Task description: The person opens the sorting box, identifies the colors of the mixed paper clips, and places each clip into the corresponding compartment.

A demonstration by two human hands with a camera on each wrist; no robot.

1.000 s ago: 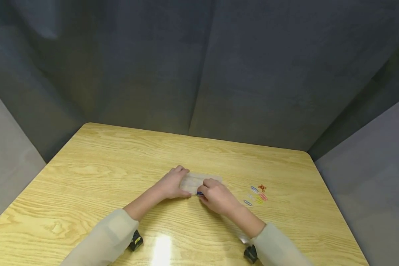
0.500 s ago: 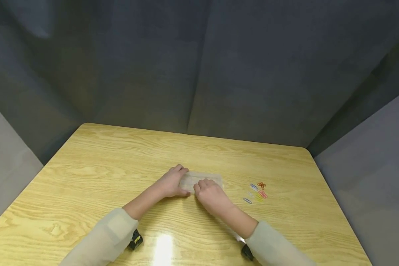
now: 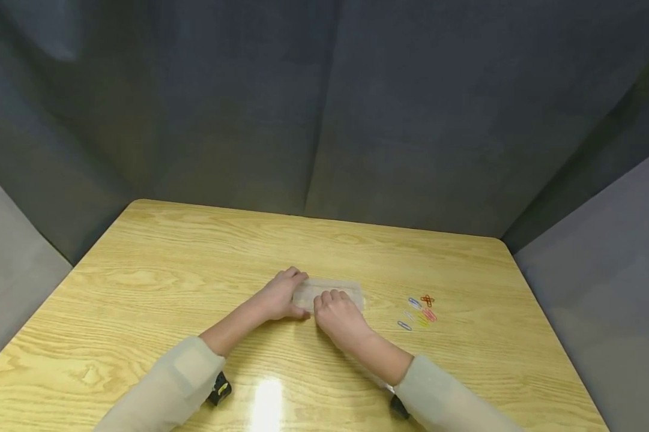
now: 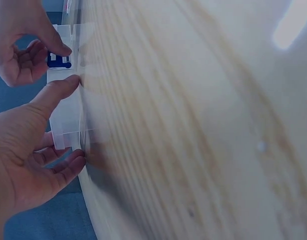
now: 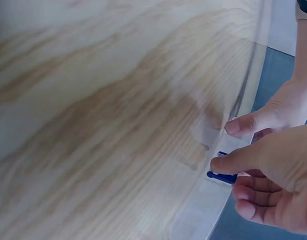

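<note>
Paper [image 3: 328,291], a pale folded slip, lies flat near table [image 3: 156,264] centre, long edge running 9 to 3 o'clock. Pinned at its 9 o'clock end by left hand [image 3: 281,297]: thumb [image 4: 56,92] laid along the near edge, fingers spread flat over the far side, likely to keep the layers from sliding apart. Nothing gripped there, only pressed. Pinched between thumb and forefinger of right hand [image 3: 339,315], at the slip's 6 o'clock edge, sits blue clip [image 5: 221,175], half pushed over the edge, so presumably being slid on to bind the layers; remaining fingers curled underneath. Spare clips [image 3: 418,312], in mixed colours, lie scattered at 3 o'clock of the slip, near but apart, within easy reach of that same hand.
</note>
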